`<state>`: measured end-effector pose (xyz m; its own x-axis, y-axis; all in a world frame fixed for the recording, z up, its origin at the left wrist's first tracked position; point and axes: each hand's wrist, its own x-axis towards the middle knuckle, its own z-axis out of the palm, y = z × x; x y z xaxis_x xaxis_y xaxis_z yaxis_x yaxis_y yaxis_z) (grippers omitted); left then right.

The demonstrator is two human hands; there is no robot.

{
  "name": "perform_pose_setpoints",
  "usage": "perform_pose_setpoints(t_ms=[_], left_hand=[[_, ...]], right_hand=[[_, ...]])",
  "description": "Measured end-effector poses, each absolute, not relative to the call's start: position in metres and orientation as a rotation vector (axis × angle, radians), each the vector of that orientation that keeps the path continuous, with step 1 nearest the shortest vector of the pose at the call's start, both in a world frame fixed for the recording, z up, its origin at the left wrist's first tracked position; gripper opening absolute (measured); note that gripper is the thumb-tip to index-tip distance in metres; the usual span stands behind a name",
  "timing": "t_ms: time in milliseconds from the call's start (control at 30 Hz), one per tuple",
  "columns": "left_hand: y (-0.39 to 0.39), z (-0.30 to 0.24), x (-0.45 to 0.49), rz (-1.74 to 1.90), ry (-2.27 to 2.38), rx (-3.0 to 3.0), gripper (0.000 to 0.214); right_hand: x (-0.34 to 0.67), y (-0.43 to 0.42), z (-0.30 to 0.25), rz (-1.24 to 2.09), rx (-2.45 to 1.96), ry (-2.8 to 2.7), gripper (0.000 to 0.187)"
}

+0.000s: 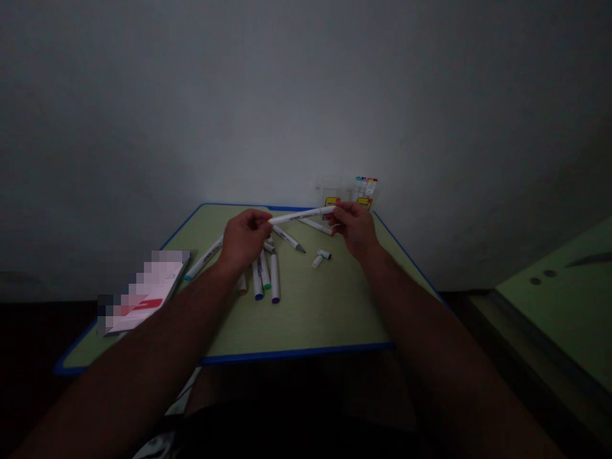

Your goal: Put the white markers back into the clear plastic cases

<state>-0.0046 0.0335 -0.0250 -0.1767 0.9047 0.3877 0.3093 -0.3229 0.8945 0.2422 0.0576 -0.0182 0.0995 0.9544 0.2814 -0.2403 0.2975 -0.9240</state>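
Both hands hold one white marker [302,215] level above a small green desk [310,312]. My left hand [245,239] pinches its left end and my right hand [354,227] grips its right end. Under my left hand lie several white markers [266,278] with coloured caps, side by side. Another marker with a dark tip [289,239] lies between the hands. Two loose caps [321,257] rest on the desk just in front of my right hand.
A clear marker package [356,192] stands at the desk's far right corner against the wall. A blurred booklet [143,293] lies on the left of the desk. A second green desk [559,299] stands at the right. The desk has a blue rim.
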Motion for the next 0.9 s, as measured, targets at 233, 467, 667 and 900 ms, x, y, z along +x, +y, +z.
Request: perform_pose_setpoints(t_ms=[233,467,667,900], left_hand=[[0.031,-0.021,-0.005,1.509,1.458,1.571,0.021],[0.027,-0.017,-0.002,1.544,1.412,1.531,0.026],[0.024,-0.014,-0.001,1.496,1.5,1.557,0.024],[0.027,-0.017,-0.002,1.466,1.503,1.617,0.025]], right_hand=[[0.243,0.059,-0.019,1.088,-0.811,-1.088,0.032],[0.243,0.057,-0.018,1.094,-0.833,-1.109,0.033],[0.244,0.056,-0.019,1.087,-0.82,-1.131,0.032],[0.243,0.054,-0.016,1.092,-0.835,-1.136,0.035]])
